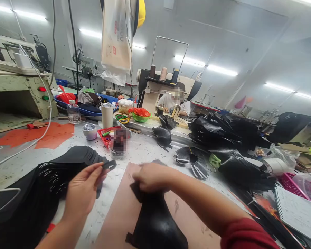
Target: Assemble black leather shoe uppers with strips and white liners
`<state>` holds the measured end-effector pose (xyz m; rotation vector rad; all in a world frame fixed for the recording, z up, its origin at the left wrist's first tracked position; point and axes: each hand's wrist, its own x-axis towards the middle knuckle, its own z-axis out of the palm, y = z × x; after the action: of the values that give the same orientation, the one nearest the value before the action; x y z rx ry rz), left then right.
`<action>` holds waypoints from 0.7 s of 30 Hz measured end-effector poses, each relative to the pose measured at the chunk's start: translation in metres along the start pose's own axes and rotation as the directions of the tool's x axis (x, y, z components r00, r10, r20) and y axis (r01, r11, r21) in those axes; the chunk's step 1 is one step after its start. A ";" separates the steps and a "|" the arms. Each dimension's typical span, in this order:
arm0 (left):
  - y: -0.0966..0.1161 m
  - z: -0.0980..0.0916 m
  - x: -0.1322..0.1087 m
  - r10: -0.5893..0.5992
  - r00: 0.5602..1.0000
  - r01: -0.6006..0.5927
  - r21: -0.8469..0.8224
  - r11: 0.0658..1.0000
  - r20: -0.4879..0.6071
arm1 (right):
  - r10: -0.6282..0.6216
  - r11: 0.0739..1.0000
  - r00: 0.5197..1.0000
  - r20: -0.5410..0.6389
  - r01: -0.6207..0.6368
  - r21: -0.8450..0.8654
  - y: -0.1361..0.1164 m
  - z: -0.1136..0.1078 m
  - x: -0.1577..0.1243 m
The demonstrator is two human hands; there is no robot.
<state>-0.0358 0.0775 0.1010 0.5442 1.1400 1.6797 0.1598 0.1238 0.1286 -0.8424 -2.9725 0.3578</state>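
My left hand pinches a small black strip piece between thumb and fingers, just above a fanned stack of black cut pieces on the left of the table. My right hand is closed, knuckles up, pressing down on the top edge of a shiny black leather piece. That piece lies on a brown board in front of me. A red sleeve covers my right upper arm.
Beyond the board stand a small clear cup, a red tray, a white tumbler and a water bottle. Black leather heaps fill the right side. A person sits at a sewing machine behind. A spiral notebook lies right.
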 end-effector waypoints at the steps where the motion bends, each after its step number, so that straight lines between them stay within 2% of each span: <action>1: -0.010 0.003 -0.002 -0.047 0.999 0.047 0.018 0.999 0.012 | -0.123 0.991 0.992 -0.005 0.123 0.061 -0.016 -0.009 -0.012; 3: -0.030 0.009 -0.009 -0.164 0.983 0.158 0.072 0.985 0.083 | -0.378 0.886 0.925 0.037 0.350 0.305 -0.044 -0.023 -0.031; 4: -0.039 0.012 -0.015 -0.226 0.964 0.213 0.102 0.972 0.138 | -0.407 0.828 0.913 0.039 0.350 0.439 -0.053 -0.026 -0.038; 5: -0.047 0.014 -0.021 -0.278 0.942 0.258 0.125 0.958 0.187 | -0.381 0.787 0.924 0.024 0.311 0.533 -0.059 -0.026 -0.044; 8: -0.066 0.018 -0.041 -0.393 0.861 0.360 0.158 0.919 0.322 | -0.130 0.764 0.990 -0.046 0.130 0.633 -0.062 -0.004 -0.052; 10: -0.073 0.017 -0.053 -0.457 0.808 0.414 0.193 0.890 0.371 | -0.015 0.799 0.997 -0.081 0.061 0.598 -0.059 0.021 -0.059; 12: -0.076 0.014 -0.062 -0.510 0.780 0.441 0.260 0.859 0.362 | 0.066 0.823 0.995 -0.081 -0.009 0.568 -0.060 0.044 -0.071; 14: -0.078 0.011 -0.070 -0.553 0.765 0.457 0.327 0.827 0.330 | 0.179 0.802 0.982 -0.055 -0.114 0.586 -0.064 0.058 -0.085; 17: -0.077 0.008 -0.079 -0.614 0.723 0.501 0.373 0.781 0.315 | 0.367 0.716 0.930 -0.032 -0.260 0.648 -0.071 0.066 -0.106; 19: -0.077 0.008 -0.085 -0.647 0.687 0.533 0.376 0.758 0.331 | 0.443 0.686 0.895 -0.058 -0.297 0.664 -0.074 0.065 -0.115; 21: -0.075 0.010 -0.090 -0.661 0.662 0.540 0.387 0.748 0.354 | 0.475 0.695 0.873 -0.107 -0.298 0.655 -0.075 0.064 -0.121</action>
<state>0.0442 0.0051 0.0534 0.6005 1.0132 0.7561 0.2189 -0.0144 0.0874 -1.2799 -2.1506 1.0712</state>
